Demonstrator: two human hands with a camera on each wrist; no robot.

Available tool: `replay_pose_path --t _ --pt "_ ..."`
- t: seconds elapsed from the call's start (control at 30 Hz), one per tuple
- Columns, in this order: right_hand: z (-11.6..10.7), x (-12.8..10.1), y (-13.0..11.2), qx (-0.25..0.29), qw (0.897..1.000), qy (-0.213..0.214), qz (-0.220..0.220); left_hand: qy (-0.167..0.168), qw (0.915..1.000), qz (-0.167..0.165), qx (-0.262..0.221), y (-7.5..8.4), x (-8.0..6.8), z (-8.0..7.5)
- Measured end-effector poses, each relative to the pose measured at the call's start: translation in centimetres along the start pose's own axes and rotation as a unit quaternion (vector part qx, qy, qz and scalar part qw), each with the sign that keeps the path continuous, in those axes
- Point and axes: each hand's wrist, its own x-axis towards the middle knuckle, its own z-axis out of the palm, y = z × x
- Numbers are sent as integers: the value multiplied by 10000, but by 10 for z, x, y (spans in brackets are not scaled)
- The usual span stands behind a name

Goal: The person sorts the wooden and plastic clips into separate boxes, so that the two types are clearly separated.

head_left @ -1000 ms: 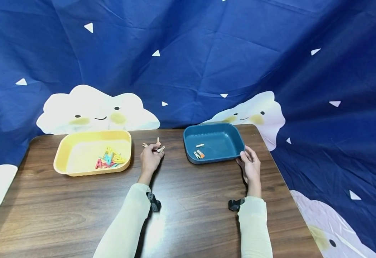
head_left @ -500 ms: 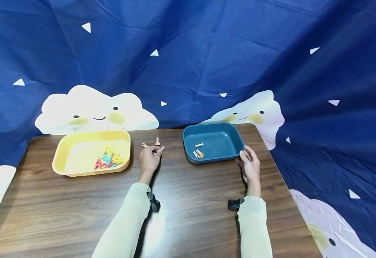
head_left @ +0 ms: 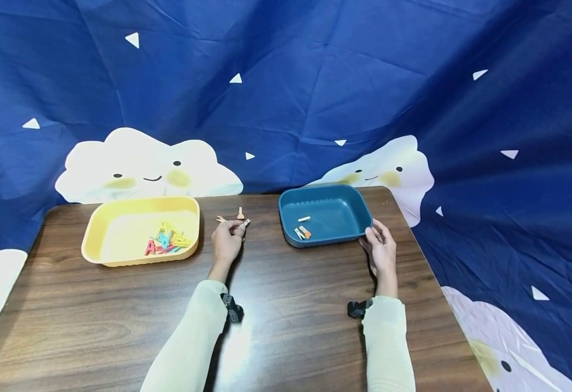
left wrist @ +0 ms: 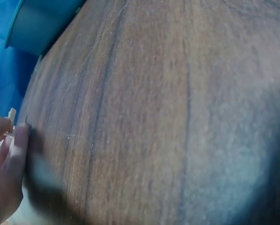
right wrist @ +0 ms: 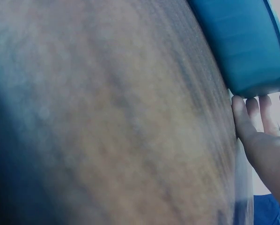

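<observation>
Little has shifted: left hand still pinches a wooden clothespin above the worktop; right hand, fingers relaxed, steadies the blue tray.

Dark wood-grain table. Directly on it: yellow tray at back left, teal tray at back right (both well apart), and between them two small pegs lying loose near the back edge, one orange, one pale and hard to resolve.
</observation>
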Motion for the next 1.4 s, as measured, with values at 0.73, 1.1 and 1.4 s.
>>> replay_pose_path --t 0.73,1.1,1.4 --pt "-2 0 1 66 10000 11 -34 -280 9994 192 3 -3 1 -5" --pt "-4 -2 3 230 9990 -182 -349 -361 9988 1 -321 0 -2 -9" --pt "-1 0 0 68 10000 -39 10 -503 9917 -357 -1130 7 -3 -6"
